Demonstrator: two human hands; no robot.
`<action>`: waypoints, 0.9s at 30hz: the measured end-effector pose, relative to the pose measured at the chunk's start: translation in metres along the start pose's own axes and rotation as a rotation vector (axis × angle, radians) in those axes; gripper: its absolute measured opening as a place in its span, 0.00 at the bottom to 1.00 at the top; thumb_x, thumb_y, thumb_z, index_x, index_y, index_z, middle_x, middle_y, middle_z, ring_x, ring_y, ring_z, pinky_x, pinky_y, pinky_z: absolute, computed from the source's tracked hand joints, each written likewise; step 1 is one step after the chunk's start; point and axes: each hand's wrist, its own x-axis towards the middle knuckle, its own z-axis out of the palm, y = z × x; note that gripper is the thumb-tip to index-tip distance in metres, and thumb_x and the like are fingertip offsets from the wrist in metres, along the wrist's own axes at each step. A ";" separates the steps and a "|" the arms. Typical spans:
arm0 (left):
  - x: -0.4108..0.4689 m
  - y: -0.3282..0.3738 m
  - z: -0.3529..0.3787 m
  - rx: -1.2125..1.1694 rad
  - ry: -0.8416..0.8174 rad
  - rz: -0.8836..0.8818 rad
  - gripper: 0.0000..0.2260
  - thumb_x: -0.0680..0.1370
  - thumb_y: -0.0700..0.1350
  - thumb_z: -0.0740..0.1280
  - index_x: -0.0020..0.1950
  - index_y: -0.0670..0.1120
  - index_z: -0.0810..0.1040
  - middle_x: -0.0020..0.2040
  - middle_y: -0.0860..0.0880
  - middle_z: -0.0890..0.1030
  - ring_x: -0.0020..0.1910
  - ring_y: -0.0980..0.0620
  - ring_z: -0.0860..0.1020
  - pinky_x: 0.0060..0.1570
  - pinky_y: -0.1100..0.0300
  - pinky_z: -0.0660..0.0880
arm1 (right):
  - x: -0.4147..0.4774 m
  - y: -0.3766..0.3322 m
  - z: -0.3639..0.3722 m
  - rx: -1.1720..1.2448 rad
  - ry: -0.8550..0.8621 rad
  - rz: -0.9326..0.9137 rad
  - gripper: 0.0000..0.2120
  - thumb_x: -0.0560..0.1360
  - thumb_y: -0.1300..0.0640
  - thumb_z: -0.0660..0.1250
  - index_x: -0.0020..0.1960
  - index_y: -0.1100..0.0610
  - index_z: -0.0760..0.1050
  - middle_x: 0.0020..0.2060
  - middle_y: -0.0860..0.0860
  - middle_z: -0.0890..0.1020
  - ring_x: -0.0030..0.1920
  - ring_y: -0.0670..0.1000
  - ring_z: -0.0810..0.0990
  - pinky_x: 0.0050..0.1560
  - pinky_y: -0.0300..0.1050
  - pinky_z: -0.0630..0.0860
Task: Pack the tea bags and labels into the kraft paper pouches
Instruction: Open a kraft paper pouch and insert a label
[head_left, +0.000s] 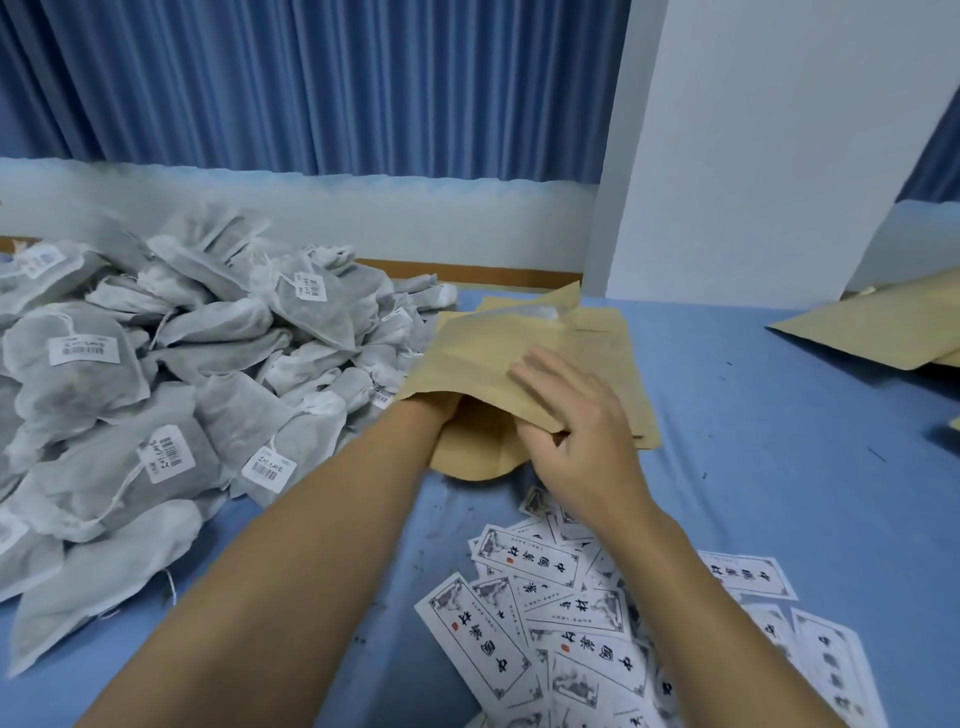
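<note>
- The kraft paper pouch (483, 353) is lying with its mouth toward the person, on top of a stack of flat pouches (631, 374). It is sitting between the heap of tea bags (156, 364) and the scattered labels (571, 623).
- The right hand (576, 415) is pinching the upper lip of the mouth, fingers spreading over the top face and thumb tucking under the edge, so the opening is gaping.
- The left forearm (332, 519) is running into that opening. The left hand is wholly inside, so whether it is gripping anything, or lying open, cannot be told.
- The step in hand is probably seating contents deep in the pouch. Doing it well likely means lifting the lip high enough that the paper is not creasing, pushing the load flat to the far end, and drawing the hand out straight so nothing is dragging back.
- What is inside the pouch is not showing.
- A pale patch at the pouch's far end (540, 313) is too blurred to identify.
- More kraft sheets at the right edge (872, 332) are being cut off by the frame.
- The label print is reading upside down and partly smeared.
</note>
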 end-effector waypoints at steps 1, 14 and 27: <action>-0.001 0.002 -0.001 -0.138 0.042 -0.029 0.17 0.86 0.42 0.56 0.74 0.39 0.65 0.62 0.43 0.75 0.59 0.49 0.73 0.64 0.56 0.64 | -0.005 0.003 0.003 0.065 0.033 0.012 0.19 0.77 0.52 0.65 0.67 0.52 0.79 0.70 0.47 0.76 0.75 0.48 0.68 0.74 0.54 0.65; -0.130 0.043 0.002 -0.255 0.520 0.435 0.15 0.80 0.41 0.62 0.66 0.42 0.77 0.58 0.44 0.82 0.58 0.44 0.79 0.57 0.50 0.75 | -0.006 0.005 0.010 -0.053 0.357 0.225 0.18 0.85 0.53 0.55 0.46 0.59 0.80 0.27 0.50 0.73 0.29 0.54 0.68 0.34 0.44 0.58; -0.163 -0.056 -0.002 -0.238 0.625 -0.232 0.26 0.73 0.39 0.69 0.70 0.45 0.68 0.69 0.46 0.70 0.70 0.45 0.67 0.67 0.47 0.65 | -0.011 -0.011 0.011 -0.185 0.371 0.155 0.13 0.84 0.59 0.60 0.59 0.62 0.81 0.31 0.59 0.80 0.28 0.57 0.71 0.35 0.44 0.64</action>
